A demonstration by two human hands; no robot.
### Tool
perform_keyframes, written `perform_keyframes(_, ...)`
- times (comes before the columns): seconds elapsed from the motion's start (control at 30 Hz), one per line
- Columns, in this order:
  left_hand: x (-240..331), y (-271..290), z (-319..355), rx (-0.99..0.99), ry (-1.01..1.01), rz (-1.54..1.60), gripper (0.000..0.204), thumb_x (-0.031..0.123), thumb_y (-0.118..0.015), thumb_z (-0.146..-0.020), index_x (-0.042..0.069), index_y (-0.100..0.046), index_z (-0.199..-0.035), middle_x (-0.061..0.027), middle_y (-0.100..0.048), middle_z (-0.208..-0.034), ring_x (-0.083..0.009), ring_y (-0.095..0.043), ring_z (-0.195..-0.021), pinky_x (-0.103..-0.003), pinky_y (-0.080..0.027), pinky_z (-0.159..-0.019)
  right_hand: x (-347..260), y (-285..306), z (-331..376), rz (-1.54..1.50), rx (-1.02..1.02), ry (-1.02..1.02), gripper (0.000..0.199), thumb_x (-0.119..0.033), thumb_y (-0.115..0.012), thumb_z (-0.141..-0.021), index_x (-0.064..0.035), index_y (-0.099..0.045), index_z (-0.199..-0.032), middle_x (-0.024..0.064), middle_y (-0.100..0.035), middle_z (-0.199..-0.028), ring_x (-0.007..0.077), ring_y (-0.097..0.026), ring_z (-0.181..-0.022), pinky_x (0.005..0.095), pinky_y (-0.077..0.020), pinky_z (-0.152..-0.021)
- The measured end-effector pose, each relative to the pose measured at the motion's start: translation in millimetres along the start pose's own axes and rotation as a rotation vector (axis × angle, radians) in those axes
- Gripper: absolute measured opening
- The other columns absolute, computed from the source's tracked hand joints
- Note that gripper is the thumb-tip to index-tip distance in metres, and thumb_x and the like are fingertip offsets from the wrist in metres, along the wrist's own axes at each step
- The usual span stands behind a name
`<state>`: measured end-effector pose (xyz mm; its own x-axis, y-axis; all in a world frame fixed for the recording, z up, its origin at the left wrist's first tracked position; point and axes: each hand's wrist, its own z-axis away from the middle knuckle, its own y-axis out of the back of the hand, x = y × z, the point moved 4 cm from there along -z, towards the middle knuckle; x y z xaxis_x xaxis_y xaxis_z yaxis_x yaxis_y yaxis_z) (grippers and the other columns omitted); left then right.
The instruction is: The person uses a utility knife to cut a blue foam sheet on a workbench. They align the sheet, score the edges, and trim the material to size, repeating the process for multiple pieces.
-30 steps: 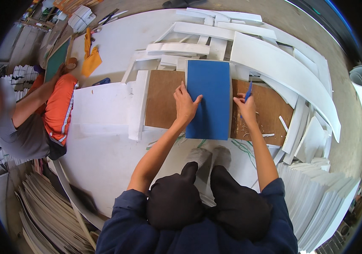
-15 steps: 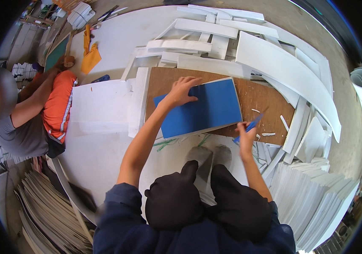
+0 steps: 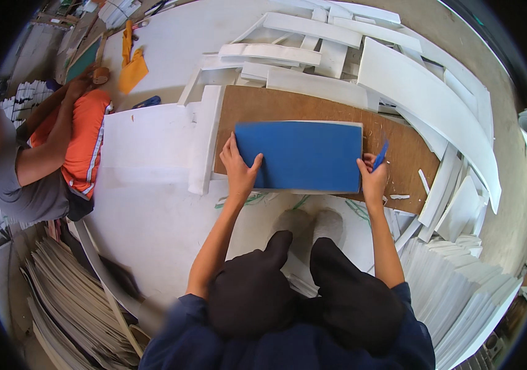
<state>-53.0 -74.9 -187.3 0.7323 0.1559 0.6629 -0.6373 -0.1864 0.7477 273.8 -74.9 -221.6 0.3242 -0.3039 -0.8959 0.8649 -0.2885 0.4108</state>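
Observation:
A blue rectangular board (image 3: 303, 157) with a pale edge lies level in front of me over a brown wooden board (image 3: 399, 145). My left hand (image 3: 238, 165) grips its left end, thumb on the blue face and fingers along the side. At the opposite end, my right hand (image 3: 373, 179) touches the right edge with its thumb side. A slim blue utility knife (image 3: 381, 154) is held in the fingers of that same hand, pointing up and away from me.
White offcut strips (image 3: 312, 31) lie heaped beyond the brown board. Stacked white sheets (image 3: 454, 290) stand at my right, more sheets (image 3: 72, 296) at lower left. A co-worker in orange trousers (image 3: 84, 142) sits at left, holding a tape roll (image 3: 100, 75). Yellow cloth (image 3: 132, 71) lies nearby.
The blue board has turned from tilted to nearly square with me. My left hand has moved from its top face to the left end; my right hand has come up to its right edge.

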Motion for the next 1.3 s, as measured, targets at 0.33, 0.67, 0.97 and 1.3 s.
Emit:
perform_keyframes(0.33, 5.6, 1.4, -1.4, -0.059, 0.048, 0.034, 0.072, 0.021, -0.07, -0.074, 0.0, -0.033, -0.132, -0.0168, -0.035, -0.12, -0.0313, -0.032, -0.113, -0.039, -0.028, -0.098, -29.4, 5.2, 6.1, -0.159, 0.021, -0.076, 0.023, -0.003, -0.06, -0.082, -0.0025, -0.038, -0.089, 0.0138, -0.06, -0.099, 0.0188, -0.06, -0.089, 0.0299, -0.0477, -0.079)
perform_keyframes(0.67, 14.4, 3.4, 4.4, -0.056, 0.112, 0.044, 0.07, 0.02, -0.069, -0.075, 0.001, -0.032, -0.132, -0.0173, -0.034, -0.12, -0.0307, -0.032, -0.113, -0.039, -0.031, -0.097, -36.0, 2.5, -13.4, -0.154, 0.004, -0.05, 0.022, 0.001, -0.059, -0.082, -0.0024, -0.037, -0.086, 0.0165, -0.059, -0.098, 0.0188, -0.06, -0.088, 0.0287, -0.049, -0.079)
perform_keyframes(0.97, 14.4, 7.0, -3.9, -0.044, 0.144, 0.131, 0.063, 0.018, -0.067, -0.076, 0.001, -0.035, -0.128, -0.0171, -0.036, -0.118, -0.0306, -0.034, -0.112, -0.039, -0.031, -0.096, -38.6, 3.3, -12.4, -0.107, 0.016, -0.08, 0.022, -0.001, -0.062, -0.08, -0.0021, -0.04, -0.084, 0.0141, -0.061, -0.094, 0.0168, -0.061, -0.082, 0.0274, -0.0493, -0.073)
perform_keyframes(1.3, 9.5, 0.7, -11.2, 0.001, 0.1, 0.056, 0.064, 0.02, -0.068, -0.075, 0.002, -0.036, -0.127, -0.0175, -0.036, -0.12, -0.0324, -0.033, -0.114, -0.041, -0.028, -0.099, -25.8, 0.3, -14.6, -0.053, -0.002, -0.044, 0.022, -0.001, -0.062, -0.079, -0.0021, -0.04, -0.085, 0.0137, -0.06, -0.094, 0.0155, -0.06, -0.078, 0.0272, -0.0493, -0.07)
